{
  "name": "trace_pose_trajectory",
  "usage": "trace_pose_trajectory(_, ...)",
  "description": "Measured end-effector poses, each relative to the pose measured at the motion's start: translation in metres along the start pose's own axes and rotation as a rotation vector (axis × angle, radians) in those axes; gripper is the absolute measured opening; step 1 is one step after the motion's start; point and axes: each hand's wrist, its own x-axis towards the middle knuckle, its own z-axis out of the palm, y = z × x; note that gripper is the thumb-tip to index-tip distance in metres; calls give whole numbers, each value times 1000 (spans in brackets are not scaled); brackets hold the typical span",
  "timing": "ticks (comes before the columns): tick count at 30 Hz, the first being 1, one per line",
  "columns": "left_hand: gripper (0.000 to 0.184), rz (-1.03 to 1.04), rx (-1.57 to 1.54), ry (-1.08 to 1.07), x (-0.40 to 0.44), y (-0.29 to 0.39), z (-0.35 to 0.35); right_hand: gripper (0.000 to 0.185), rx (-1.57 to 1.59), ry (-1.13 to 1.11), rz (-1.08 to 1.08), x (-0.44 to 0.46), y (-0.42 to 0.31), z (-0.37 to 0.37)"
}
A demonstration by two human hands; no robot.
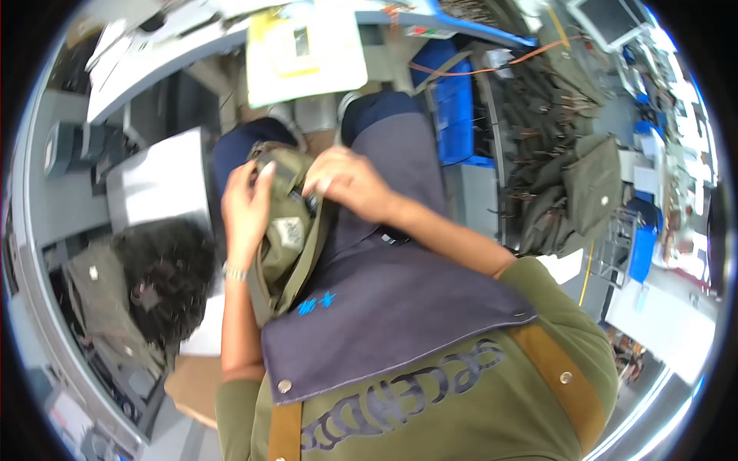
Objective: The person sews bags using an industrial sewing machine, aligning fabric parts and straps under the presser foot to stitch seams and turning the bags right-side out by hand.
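Observation:
An olive-green fabric bag point(283, 257) with a pale label patch lies across my lap, its wide strap or edge hanging toward my waist. My left hand point(246, 206) is closed on the bag's upper left side, thumb on top and fingers at the edge. From the right, my right hand point(350, 183) reaches over with curled fingers pinching the upper right part of the bag. What lies under its fingertips is partly hidden. A dark grey apron point(384, 307) covers my lap beneath the bag.
A white work table point(177, 65) with a yellow-and-white board point(307, 58) stands ahead. Piles of dark green bags point(592, 184) lie at right near a blue crate point(453, 107). More dark green and black fabric pieces point(154, 284) sit at left beside a white panel point(157, 180).

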Motion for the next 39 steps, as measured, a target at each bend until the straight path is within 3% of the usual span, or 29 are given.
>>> trace_pose_trajectory(2,26,198,-149,35,1,25,-25,18,-110,-260,-99,-9,-4,-12)
trace_pose_trajectory(5,69,410,-485,-317,-16,44,-66,19,-68,-306,40,-23,3,-25)
trace_pose_trajectory(8,64,462,-393,-408,-29,57,-66,17,102,-279,152,-26,6,-39)
trace_pose_trajectory(10,51,442,-475,-398,-32,56,-58,16,145,-179,151,-21,5,-51)
trace_pose_trajectory(13,50,417,-471,-433,-23,56,-59,13,-105,55,135,-3,14,-102)
trace_pose_trajectory(17,69,890,95,-246,7,104,-95,18,-362,536,203,43,40,-235)
trace_pose_trajectory(20,66,1010,341,-267,7,155,-106,21,-741,646,85,83,54,-333)
trace_pose_trajectory(23,63,966,287,-352,14,172,-99,24,-951,665,185,114,61,-385)
trace_pose_trajectory(26,58,983,324,-305,27,166,-104,25,-1124,589,246,136,91,-427)
trace_pose_trajectory(29,53,924,210,-234,26,167,-114,24,-1281,420,634,149,103,-437)
trace_pose_trajectory(31,53,898,124,-243,26,166,-111,24,-1293,404,633,152,98,-431)
trace_pose_trajectory(34,47,822,457,-400,38,147,-89,24,-1277,395,678,156,96,-432)
trace_pose_trajectory(36,47,744,459,-388,43,122,-79,22,-1342,470,536,154,93,-430)
trace_pose_trajectory(39,55,525,188,-363,50,106,-87,20,-1337,530,402,146,94,-434)
